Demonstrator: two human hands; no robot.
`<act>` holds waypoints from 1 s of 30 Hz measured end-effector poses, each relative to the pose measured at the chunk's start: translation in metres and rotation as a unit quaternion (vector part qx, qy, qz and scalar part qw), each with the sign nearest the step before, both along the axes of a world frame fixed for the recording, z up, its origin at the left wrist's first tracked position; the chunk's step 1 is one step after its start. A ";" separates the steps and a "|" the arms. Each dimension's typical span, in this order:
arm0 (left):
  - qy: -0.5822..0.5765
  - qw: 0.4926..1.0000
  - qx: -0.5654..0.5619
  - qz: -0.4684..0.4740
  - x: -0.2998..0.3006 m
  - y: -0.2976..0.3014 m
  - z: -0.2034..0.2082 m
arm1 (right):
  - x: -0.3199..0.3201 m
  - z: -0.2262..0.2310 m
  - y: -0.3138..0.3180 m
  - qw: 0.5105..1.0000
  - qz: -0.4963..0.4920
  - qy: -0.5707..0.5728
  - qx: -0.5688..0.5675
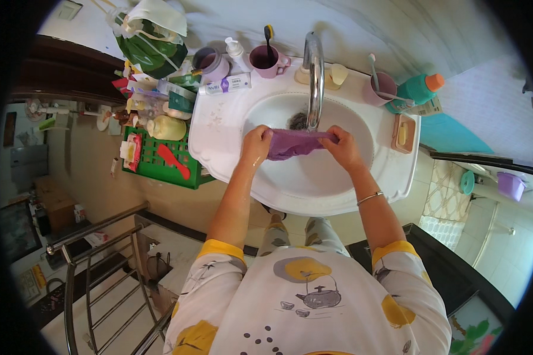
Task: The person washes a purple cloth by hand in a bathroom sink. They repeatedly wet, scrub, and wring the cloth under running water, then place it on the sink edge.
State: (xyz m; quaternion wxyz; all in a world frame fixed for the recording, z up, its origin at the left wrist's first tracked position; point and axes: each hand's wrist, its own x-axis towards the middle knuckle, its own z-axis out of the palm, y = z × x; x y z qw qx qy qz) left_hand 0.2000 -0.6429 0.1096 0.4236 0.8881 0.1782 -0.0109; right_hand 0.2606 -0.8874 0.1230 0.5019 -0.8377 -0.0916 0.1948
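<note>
Over the white washbasin (320,174), the left hand (256,145) and right hand (342,147) pinch opposite ends of a purple cloth (293,145), spread beside the far chrome faucet (315,77).

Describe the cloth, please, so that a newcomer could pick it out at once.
Find the white sink, then its chrome faucet. Near the spout, the cloth spans between left hand and right hand. Its purple fabric stands out against white sink and shiny metal.
</note>
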 end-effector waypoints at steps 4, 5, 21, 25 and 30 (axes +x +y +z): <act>0.002 0.893 -0.394 0.216 -0.008 -0.034 -0.005 | -0.036 0.000 0.039 0.982 -0.070 -0.159 0.080; 0.045 0.803 -0.547 0.232 -0.011 -0.048 0.007 | -0.047 0.000 0.049 0.976 -0.030 -0.210 0.048; -0.008 0.593 -0.793 0.141 -0.005 -0.039 0.026 | -0.009 -0.079 0.010 0.733 -0.146 0.462 0.477; 0.046 0.626 -0.754 0.195 -0.010 -0.051 -0.022 | -0.024 -0.061 0.061 0.867 -0.101 0.382 0.304; 0.057 0.550 -0.818 0.155 -0.005 -0.078 0.011 | -0.019 -0.104 0.041 0.818 -0.148 0.420 0.364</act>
